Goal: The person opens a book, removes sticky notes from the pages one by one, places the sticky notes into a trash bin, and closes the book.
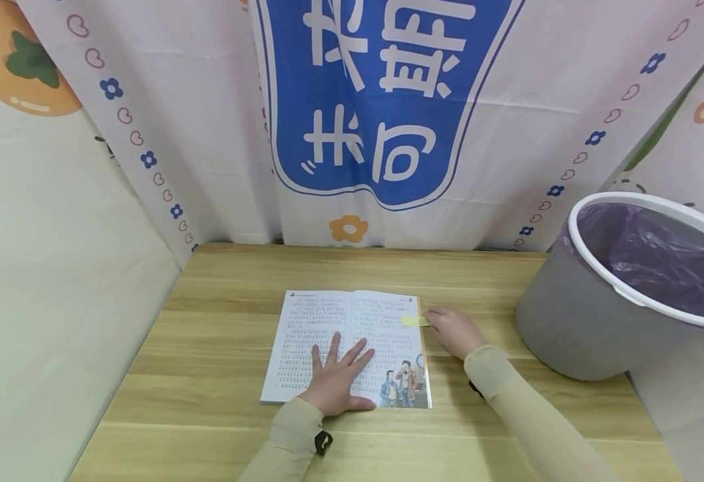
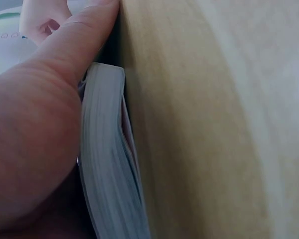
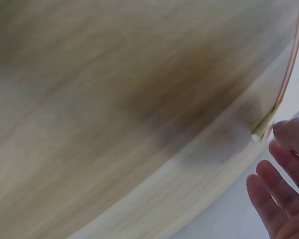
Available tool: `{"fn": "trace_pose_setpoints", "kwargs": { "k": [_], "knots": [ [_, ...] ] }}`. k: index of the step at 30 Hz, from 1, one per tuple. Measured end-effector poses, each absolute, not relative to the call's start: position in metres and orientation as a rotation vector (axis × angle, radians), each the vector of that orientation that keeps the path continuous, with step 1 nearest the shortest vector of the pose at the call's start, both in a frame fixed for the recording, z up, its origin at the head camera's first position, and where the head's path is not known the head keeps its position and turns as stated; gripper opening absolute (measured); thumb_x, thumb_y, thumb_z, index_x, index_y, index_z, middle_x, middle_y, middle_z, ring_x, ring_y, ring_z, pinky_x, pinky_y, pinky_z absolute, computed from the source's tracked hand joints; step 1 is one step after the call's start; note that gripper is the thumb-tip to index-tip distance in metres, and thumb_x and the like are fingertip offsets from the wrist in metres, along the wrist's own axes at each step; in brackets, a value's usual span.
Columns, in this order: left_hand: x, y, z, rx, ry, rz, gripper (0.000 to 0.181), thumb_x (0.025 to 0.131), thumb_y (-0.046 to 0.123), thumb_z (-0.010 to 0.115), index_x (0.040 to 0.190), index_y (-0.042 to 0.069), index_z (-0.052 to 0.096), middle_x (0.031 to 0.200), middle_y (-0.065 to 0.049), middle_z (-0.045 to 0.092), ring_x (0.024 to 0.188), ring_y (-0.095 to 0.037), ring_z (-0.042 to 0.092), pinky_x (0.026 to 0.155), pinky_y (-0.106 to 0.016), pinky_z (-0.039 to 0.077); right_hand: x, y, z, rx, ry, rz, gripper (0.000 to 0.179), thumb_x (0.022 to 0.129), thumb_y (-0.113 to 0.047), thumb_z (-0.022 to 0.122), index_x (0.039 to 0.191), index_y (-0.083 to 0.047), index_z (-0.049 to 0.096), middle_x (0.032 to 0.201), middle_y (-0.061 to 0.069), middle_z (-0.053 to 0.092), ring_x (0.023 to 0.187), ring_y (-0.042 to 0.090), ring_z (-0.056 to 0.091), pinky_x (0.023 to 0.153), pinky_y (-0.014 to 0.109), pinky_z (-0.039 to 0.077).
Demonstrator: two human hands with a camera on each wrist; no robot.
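An open book [image 1: 318, 314] lies on the wooden table, with printed text on both pages and a colour drawing of two figures at the lower right. My left hand [image 1: 336, 385] is spread over the lower middle of the pages, fingers fanned out. In the left wrist view, the thick page block [image 2: 107, 149] shows beside that hand. A yellow sticky tab [image 1: 413, 322] sits on the right page and juts past its edge. My right hand [image 1: 456, 331] has its fingertips right at the jutting end; in the right wrist view, the tab [image 3: 264, 123] shows beside slightly bent, separated fingers.
A grey waste bin [image 1: 581, 321] with a purple liner stands to the right, beside my right forearm. Behind the wooden table [image 1: 219, 321] hangs a printed white cloth [image 1: 219, 134] with a blue panel.
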State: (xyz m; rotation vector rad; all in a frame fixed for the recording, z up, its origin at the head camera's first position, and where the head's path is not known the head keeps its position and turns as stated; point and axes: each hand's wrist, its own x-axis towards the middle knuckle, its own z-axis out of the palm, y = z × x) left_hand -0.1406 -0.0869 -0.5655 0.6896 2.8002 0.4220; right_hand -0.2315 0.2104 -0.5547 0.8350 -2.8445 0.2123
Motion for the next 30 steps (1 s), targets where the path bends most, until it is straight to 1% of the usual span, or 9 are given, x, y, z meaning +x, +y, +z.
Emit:
{"fn": "trace_pose_setpoints", "kwargs": {
  "k": [4, 10, 14, 19, 28, 30],
  "knots": [
    [-0.1409, -0.0869, -0.5652, 0.690, 2.797, 0.417, 0.102, 0.074, 0.070, 0.069, 0.158, 0.026, 0.029, 0.165, 0.004, 0.012, 0.147, -0.046, -0.008, 0.105, -0.078, -0.005, -0.2362, 0.2061, -0.5586, 0.896, -2.831, 0.152, 0.028, 0.090, -0.003, 0.069, 0.118, -0.005, 0.071, 0.121, 0.013, 0.067, 0.110, 0.030, 0.064, 0.094, 0.042, 0.053],
    [-0.1411, -0.0875, -0.5637, 0.689, 2.797, 0.411, 0.102, 0.075, 0.069, 0.069, 0.158, 0.026, 0.028, 0.165, 0.004, 0.012, 0.147, -0.045, -0.009, 0.105, -0.077, -0.006, -0.2387, 0.2022, -0.5590, 0.963, -2.794, 0.140, 0.029, 0.086, -0.001, 0.075, 0.114, -0.003, 0.071, 0.118, 0.015, 0.067, 0.107, 0.032, 0.065, 0.090, 0.041, 0.055],
    [-0.1407, -0.0879, -0.5641, 0.688, 2.795, 0.410, 0.102, 0.075, 0.069, 0.069, 0.158, 0.026, 0.027, 0.166, 0.004, 0.011, 0.147, -0.046, -0.009, 0.105, -0.077, -0.006, -0.2399, 0.2007, -0.5604, 0.993, -2.791, 0.096, 0.024, 0.088, -0.002, 0.073, 0.112, -0.003, 0.072, 0.116, 0.015, 0.068, 0.105, 0.031, 0.065, 0.085, 0.039, 0.057],
    [-0.1407, -0.0879, -0.5645, 0.693, 2.795, 0.414, 0.102, 0.075, 0.070, 0.069, 0.158, 0.027, 0.027, 0.166, 0.004, 0.011, 0.147, -0.046, -0.008, 0.104, -0.078, -0.007, -0.2411, 0.2012, -0.5631, 1.027, -2.791, 0.011, 0.019, 0.090, -0.001, 0.069, 0.109, -0.002, 0.072, 0.113, 0.014, 0.068, 0.103, 0.031, 0.065, 0.083, 0.037, 0.058],
    [-0.1412, -0.0886, -0.5659, 0.694, 2.800, 0.408, 0.103, 0.074, 0.070, 0.068, 0.158, 0.027, 0.027, 0.166, 0.004, 0.011, 0.147, -0.045, -0.009, 0.104, -0.078, -0.007, -0.2417, 0.1997, -0.5639, 1.003, -2.778, 0.016, 0.013, 0.089, -0.004, 0.071, 0.102, -0.005, 0.074, 0.107, 0.010, 0.069, 0.095, 0.027, 0.067, 0.078, 0.035, 0.059],
    [-0.1411, -0.0885, -0.5663, 0.693, 2.801, 0.403, 0.103, 0.074, 0.071, 0.068, 0.158, 0.027, 0.027, 0.166, 0.005, 0.011, 0.147, -0.045, -0.009, 0.104, -0.078, -0.006, -0.2419, 0.1993, -0.5647, 0.999, -2.767, -0.004, 0.014, 0.088, -0.001, 0.072, 0.102, -0.004, 0.075, 0.106, 0.010, 0.070, 0.094, 0.026, 0.067, 0.078, 0.033, 0.059]
  ]
}}
